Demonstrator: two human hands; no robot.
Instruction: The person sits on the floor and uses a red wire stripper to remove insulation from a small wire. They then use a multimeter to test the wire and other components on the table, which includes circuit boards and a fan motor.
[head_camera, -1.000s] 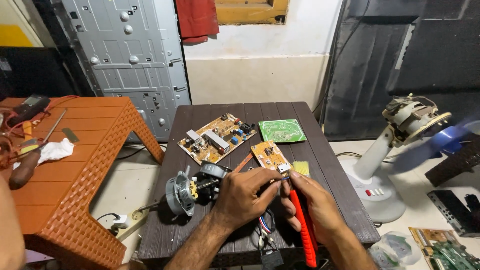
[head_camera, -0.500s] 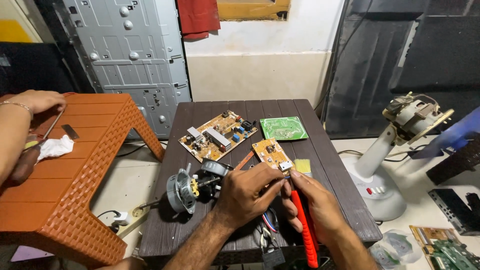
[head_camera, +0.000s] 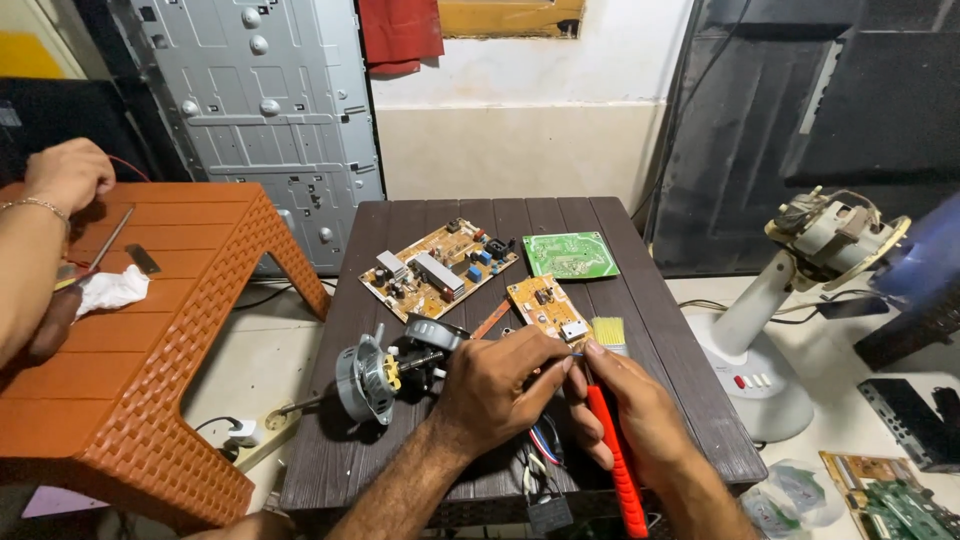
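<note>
Close together, right hand (head_camera: 625, 410) grip clamped on red-handled tool (head_camera: 615, 460), left hand (head_camera: 500, 385) fingers seemingly pinching wires (head_camera: 545, 440).

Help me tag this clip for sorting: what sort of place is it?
Probably a small electronics repair workshop: circuit boards and a fan motor lie on the dark table, and a stripped pedestal fan stands alongside.

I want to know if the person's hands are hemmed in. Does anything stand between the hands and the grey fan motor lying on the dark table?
Nothing visible does. The left hand sits just right of the grey fan motor, with only bare dark slatted table around them. The right hand grips a red-handled tool beside it.
</note>
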